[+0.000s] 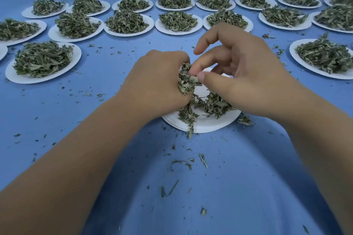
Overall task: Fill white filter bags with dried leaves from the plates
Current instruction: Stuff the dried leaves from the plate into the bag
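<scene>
My left hand (158, 84) grips a clump of dried green leaves (186, 80) just above a stack of white paper plates (202, 125) at the table's middle. My right hand (235, 70) is beside it, thumb and forefinger pinching at the top of that clump. More loose leaves (215, 106) lie on the plate under my right palm. No white filter bag shows; if one is in my left hand, the leaves and fingers hide it.
Several white plates heaped with dried leaves fill the far half of the blue cloth, such as one at left (43, 62) and one at right (324, 57). Leaf crumbs (183, 162) are scattered over the near cloth. A pale wall runs behind.
</scene>
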